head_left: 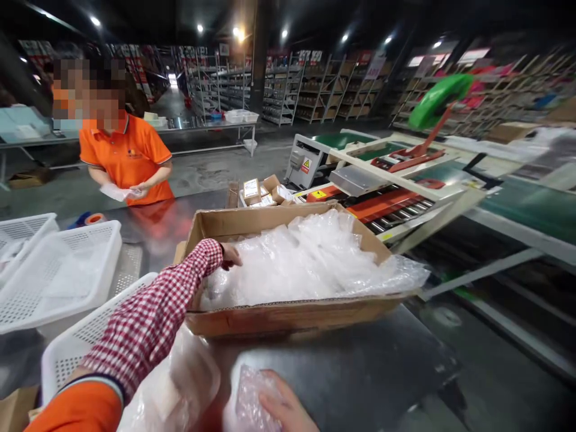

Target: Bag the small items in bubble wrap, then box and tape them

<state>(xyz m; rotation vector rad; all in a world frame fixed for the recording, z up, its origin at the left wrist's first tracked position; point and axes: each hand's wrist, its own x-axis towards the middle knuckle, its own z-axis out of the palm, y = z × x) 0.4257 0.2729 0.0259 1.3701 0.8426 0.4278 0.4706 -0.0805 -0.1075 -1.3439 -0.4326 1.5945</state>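
A wide cardboard box (288, 315) full of clear plastic bubble bags (292, 261) stands on the dark metal table (360, 366). My left hand (231, 256), in a red checked sleeve, reaches over the left side of the box to the bags. Its fingers point down and are partly bent; whether they grip a bag is too small to tell. At the bottom edge, my right hand (285, 405) holds a bubble-wrapped item (256, 399) above the table. More clear plastic wrapping (180, 378) lies left of it, beneath my left arm.
White perforated baskets (96, 258) stand at the left, with tape rolls (94, 219) behind. A person in an orange shirt (130, 153) holds plastic across the table. Small cartons (265, 192) sit behind the box. A roller conveyor machine (387, 204) stands at the right.
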